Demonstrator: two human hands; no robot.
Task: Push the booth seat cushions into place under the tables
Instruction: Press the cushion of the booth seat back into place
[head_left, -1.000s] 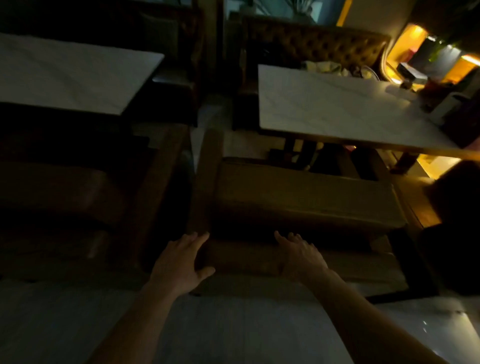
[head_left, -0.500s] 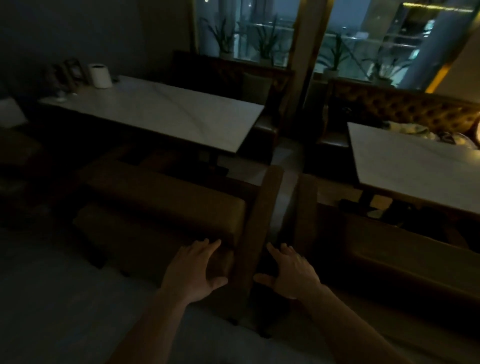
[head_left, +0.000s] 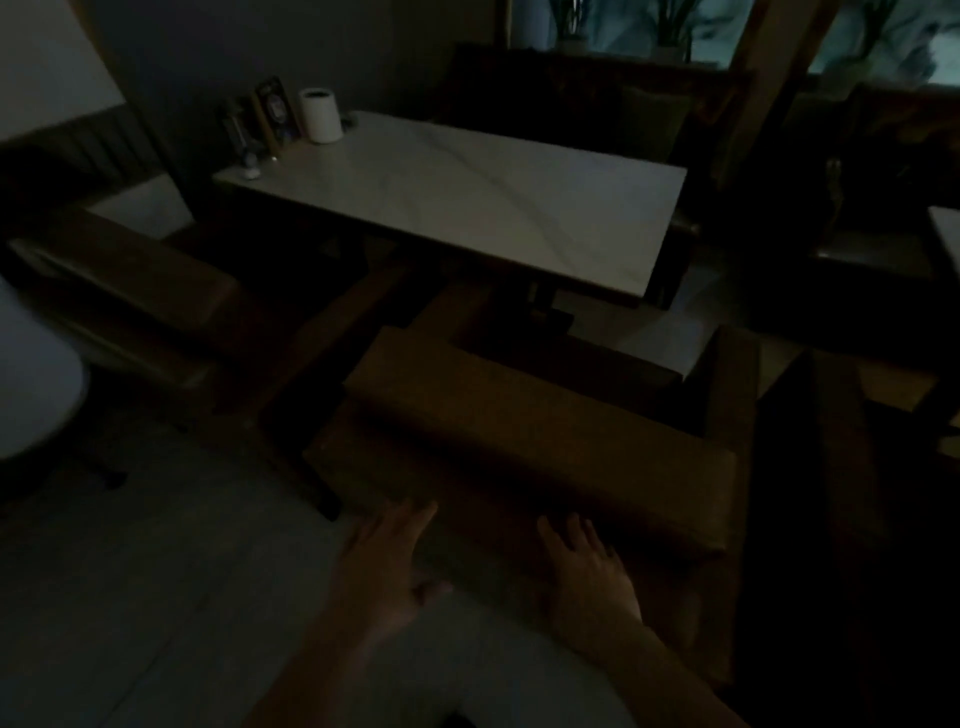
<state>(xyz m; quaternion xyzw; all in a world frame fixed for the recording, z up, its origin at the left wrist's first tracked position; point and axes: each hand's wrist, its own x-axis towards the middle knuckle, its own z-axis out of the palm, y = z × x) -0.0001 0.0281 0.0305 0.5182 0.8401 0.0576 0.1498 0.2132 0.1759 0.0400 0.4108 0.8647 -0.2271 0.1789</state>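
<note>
A long brown seat cushion lies in front of me in the dim room, its far edge near the white marble table. My left hand is flat and open against the cushion's near side, fingers spread. My right hand rests open on the same near side, further right. Neither hand holds anything. A second brown cushioned bench stands to the left of the table.
A white roll and a few small items stand at the table's far left corner. A wooden bench end rises right of the cushion. Dark booth backs line the window. A pale rounded object fills the left edge. Tiled floor lies below.
The view has swung left from the right-hand table to the left-hand one. Both hands have moved from the gap between benches onto the near side of this cushion.
</note>
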